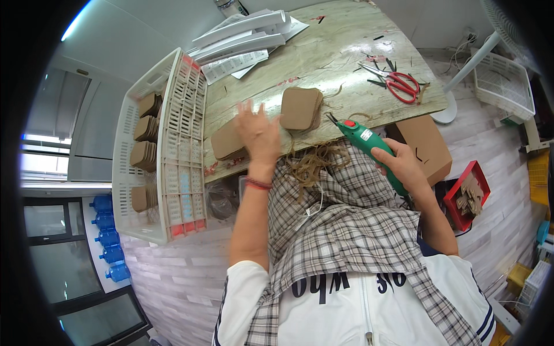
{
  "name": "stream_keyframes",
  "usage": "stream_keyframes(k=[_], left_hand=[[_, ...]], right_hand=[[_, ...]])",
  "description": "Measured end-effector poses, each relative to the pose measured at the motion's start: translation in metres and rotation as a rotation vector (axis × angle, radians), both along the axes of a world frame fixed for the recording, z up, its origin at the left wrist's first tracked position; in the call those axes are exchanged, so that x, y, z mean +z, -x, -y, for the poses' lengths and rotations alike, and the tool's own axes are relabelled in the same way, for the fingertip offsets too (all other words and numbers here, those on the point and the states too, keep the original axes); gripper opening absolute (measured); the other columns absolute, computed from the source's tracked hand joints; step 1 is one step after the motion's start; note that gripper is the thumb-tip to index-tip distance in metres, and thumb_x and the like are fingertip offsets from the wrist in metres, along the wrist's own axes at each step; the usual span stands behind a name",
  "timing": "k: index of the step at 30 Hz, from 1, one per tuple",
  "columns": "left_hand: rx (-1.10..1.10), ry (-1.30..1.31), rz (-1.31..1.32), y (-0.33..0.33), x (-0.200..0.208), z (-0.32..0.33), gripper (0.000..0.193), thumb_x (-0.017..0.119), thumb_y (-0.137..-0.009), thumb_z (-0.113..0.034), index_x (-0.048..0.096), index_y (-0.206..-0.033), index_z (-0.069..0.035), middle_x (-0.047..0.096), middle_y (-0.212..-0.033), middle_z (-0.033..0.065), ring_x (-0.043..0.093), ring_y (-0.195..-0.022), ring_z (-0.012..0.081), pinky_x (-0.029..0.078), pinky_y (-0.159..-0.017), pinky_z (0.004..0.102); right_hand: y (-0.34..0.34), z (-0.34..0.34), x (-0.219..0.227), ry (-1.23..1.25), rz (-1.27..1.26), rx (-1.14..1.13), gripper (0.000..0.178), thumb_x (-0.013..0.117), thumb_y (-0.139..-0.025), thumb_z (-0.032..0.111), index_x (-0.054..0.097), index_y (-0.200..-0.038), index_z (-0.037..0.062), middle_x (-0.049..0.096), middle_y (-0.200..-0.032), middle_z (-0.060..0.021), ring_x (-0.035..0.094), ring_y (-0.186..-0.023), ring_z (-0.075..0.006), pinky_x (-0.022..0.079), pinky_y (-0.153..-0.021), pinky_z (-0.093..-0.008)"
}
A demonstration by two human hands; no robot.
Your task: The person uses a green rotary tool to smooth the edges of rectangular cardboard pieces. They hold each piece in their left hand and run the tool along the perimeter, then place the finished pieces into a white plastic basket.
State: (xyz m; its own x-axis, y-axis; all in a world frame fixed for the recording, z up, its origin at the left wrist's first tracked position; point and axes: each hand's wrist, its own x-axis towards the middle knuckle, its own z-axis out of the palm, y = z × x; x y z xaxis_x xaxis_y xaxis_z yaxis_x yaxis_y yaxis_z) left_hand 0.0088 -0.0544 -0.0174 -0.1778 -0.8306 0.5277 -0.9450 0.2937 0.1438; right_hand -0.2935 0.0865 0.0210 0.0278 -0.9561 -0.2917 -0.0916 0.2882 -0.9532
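My right hand (403,164) is wrapped round green electric scissors (365,138) with a red button, their small dark blades pointing at the table edge. My left hand (258,134), slightly blurred, has its fingers spread over a brown stack of rounded flat pieces (226,141); whether it presses on them I cannot tell. A second stack of rounded brown pieces (300,108) lies between the left hand and the blades. Thin brown trimmings (317,164) are heaped on my checked apron (346,230) below the table edge.
On the worn table (346,57) lie red-handled scissors (402,86), dark scraps and papers (248,43). A white crate (184,144) holding brown stacks stands at the left. To the right are a cardboard box (424,147), a red tray (485,187) of brown pieces and a fan (470,63).
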Motion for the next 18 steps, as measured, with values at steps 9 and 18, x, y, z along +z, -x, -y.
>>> stream_keyframes(k=[9, 18], left_hand=[[0.046, -0.107, -0.415, 0.054, -0.044, 0.010, 0.053, 0.077, -0.075, -0.033, 0.058, -0.109, 0.004, 0.039, -0.141, 0.0222, 0.019, -0.141, 0.0380, 0.017, -0.114, 0.0501], [-0.244, -0.391, -1.909, 0.081, -0.004, -0.009, 0.023, 0.067, -0.085, 0.003, 0.051, -0.100, -0.004, 0.061, -0.107, 0.0066, 0.061, -0.098, 0.0199, 0.053, -0.082, 0.0345]], right_hand=[[0.001, -0.004, -0.011, 0.054, -0.044, -0.064, 0.033, 0.067, -0.088, 0.030, 0.065, -0.101, -0.0010, 0.058, -0.071, -0.0013, 0.054, -0.057, -0.0069, 0.045, -0.052, -0.0240], [-0.008, -0.004, 0.000, 0.089, -0.004, -0.103, 0.033, 0.068, -0.089, 0.027, 0.063, -0.106, -0.0008, 0.057, -0.072, 0.0000, 0.052, -0.057, -0.0053, 0.042, -0.051, -0.0227]])
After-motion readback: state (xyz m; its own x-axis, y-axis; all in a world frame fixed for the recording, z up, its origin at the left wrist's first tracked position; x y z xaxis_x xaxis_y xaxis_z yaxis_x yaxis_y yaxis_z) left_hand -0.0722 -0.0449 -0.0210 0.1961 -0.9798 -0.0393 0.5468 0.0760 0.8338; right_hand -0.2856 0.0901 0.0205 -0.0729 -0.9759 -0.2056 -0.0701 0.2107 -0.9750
